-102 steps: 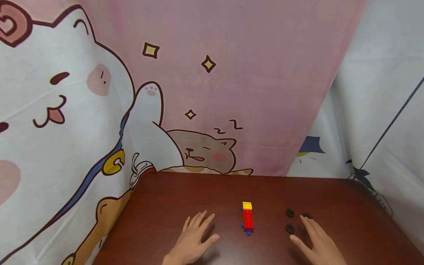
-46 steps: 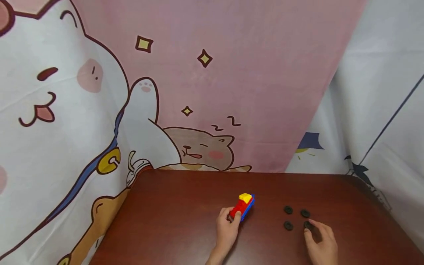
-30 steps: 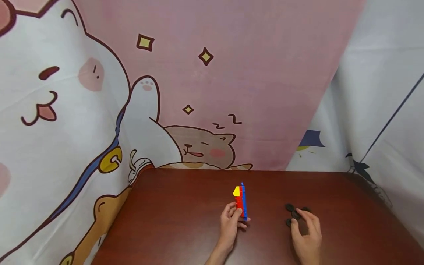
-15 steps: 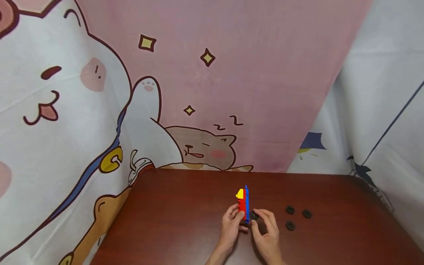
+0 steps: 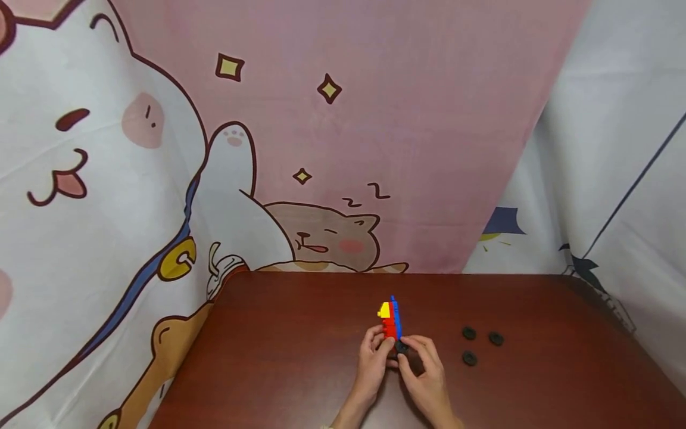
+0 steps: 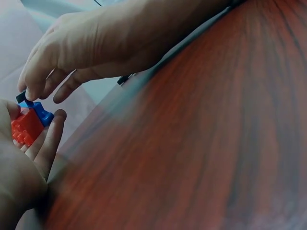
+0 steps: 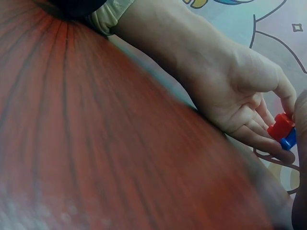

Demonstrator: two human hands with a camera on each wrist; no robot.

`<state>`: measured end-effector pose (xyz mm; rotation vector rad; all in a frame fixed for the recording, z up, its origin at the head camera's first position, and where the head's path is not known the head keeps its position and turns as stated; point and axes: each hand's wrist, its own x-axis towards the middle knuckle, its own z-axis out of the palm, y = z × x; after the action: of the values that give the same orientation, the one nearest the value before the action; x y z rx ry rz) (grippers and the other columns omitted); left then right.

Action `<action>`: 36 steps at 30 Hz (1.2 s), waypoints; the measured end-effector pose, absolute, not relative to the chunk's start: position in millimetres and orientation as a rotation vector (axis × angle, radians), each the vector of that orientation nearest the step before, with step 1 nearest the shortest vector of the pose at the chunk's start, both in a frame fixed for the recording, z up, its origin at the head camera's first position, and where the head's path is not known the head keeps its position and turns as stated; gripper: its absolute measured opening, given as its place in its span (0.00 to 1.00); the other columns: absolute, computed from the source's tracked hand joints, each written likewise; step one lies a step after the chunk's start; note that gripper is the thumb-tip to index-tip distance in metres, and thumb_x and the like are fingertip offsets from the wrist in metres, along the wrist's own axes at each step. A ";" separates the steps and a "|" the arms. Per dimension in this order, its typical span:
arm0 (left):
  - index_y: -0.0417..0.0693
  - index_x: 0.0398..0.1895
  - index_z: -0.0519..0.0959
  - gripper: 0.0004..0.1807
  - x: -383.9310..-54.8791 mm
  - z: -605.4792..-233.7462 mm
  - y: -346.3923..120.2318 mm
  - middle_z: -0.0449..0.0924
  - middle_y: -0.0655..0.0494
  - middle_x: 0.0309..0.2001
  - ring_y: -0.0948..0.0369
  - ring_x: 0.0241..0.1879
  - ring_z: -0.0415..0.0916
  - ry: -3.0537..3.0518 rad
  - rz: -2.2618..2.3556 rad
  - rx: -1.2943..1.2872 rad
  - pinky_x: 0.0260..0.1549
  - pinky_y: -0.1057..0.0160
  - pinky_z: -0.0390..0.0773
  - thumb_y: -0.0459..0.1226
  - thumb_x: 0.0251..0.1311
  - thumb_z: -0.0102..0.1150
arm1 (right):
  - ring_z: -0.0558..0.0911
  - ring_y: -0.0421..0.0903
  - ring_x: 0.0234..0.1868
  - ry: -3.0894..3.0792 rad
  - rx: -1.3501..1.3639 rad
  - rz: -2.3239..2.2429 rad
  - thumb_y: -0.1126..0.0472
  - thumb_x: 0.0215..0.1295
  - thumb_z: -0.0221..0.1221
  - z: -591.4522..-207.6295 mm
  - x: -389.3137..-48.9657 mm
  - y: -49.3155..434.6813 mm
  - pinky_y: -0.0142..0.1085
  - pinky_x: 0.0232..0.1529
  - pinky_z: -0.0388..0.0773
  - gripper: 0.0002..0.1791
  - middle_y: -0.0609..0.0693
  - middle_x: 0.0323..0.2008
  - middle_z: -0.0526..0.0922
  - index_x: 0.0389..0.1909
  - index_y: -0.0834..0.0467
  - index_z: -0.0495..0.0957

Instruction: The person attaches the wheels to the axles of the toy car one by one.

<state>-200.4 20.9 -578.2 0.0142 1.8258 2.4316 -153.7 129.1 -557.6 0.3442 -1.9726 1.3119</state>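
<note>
My left hand (image 5: 370, 364) grips a toy car body of building bricks (image 5: 389, 328), red with a yellow block at the far end and a blue base facing right. The car is tipped on its side above the table. Thumb and fingers of my right hand (image 5: 425, 372) pinch a small black tyre (image 5: 401, 346) against the blue side, near the car's close end. In the left wrist view, red bricks (image 6: 28, 126) and the blue base (image 6: 43, 114) show between both hands, with the tyre (image 6: 21, 97) at the right fingertips. Whether the tyre is seated cannot be told.
Three more black tyres, a far one (image 5: 468, 333), a right one (image 5: 495, 338) and a near one (image 5: 469, 358), lie on the brown table (image 5: 300, 333) to the right. A printed cloth (image 5: 429, 149) hangs behind the table.
From resting apart, the left hand picked up the car and turned it on its side. The right hand took one tyre from the group and brought it left to the car.
</note>
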 end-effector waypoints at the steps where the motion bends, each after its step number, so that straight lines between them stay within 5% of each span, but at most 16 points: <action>1: 0.35 0.59 0.68 0.22 -199.8 -578.0 20.7 0.82 0.47 0.46 0.64 0.30 0.80 1.822 2.437 0.011 0.25 0.69 0.81 0.35 0.65 0.58 | 0.77 0.43 0.45 -1.978 0.344 1.309 0.85 0.44 0.66 -558.2 -153.6 129.0 0.16 0.54 0.68 0.25 0.61 0.42 0.77 0.47 0.71 0.80; 6: 0.35 0.59 0.67 0.21 -197.8 -576.0 19.2 0.81 0.45 0.46 0.64 0.30 0.79 1.795 2.462 0.021 0.22 0.69 0.80 0.34 0.65 0.57 | 0.77 0.47 0.44 -1.979 0.332 1.299 0.85 0.42 0.67 -570.2 -157.8 129.4 0.14 0.53 0.67 0.25 0.62 0.42 0.77 0.46 0.71 0.80; 10: 0.35 0.58 0.67 0.20 -196.5 -575.4 20.3 0.82 0.44 0.47 0.63 0.30 0.79 1.760 2.465 0.027 0.20 0.68 0.80 0.32 0.65 0.55 | 0.77 0.41 0.46 -1.965 0.316 1.300 0.85 0.42 0.68 -584.4 -162.6 134.6 0.15 0.52 0.70 0.27 0.60 0.44 0.77 0.48 0.69 0.80; 20: 0.37 0.60 0.67 0.22 -201.0 -576.4 18.2 0.81 0.45 0.49 0.63 0.34 0.80 1.798 2.405 0.070 0.23 0.68 0.81 0.35 0.66 0.57 | 0.75 0.38 0.49 -2.097 0.216 1.307 0.74 0.53 0.69 -587.3 -164.9 140.4 0.24 0.51 0.72 0.25 0.52 0.48 0.77 0.54 0.60 0.80; 29: 0.37 0.60 0.66 0.24 -195.1 -575.8 17.0 0.81 0.47 0.47 0.64 0.31 0.80 1.770 2.393 0.121 0.22 0.69 0.80 0.34 0.65 0.60 | 0.76 0.38 0.46 -2.031 0.262 1.293 0.79 0.48 0.69 -590.7 -162.4 138.4 0.23 0.48 0.73 0.27 0.54 0.46 0.76 0.52 0.62 0.81; 36: 0.36 0.60 0.67 0.25 -196.7 -573.0 14.1 0.81 0.50 0.45 0.64 0.29 0.79 1.758 2.370 0.150 0.20 0.69 0.80 0.31 0.61 0.61 | 0.76 0.34 0.46 -2.049 0.149 1.583 0.73 0.63 0.62 -583.9 -161.3 134.5 0.21 0.48 0.72 0.18 0.52 0.45 0.77 0.53 0.60 0.79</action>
<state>-196.7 14.1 -573.0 0.1496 1.7579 2.3700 -161.3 134.5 -583.9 0.1493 -2.0485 1.5829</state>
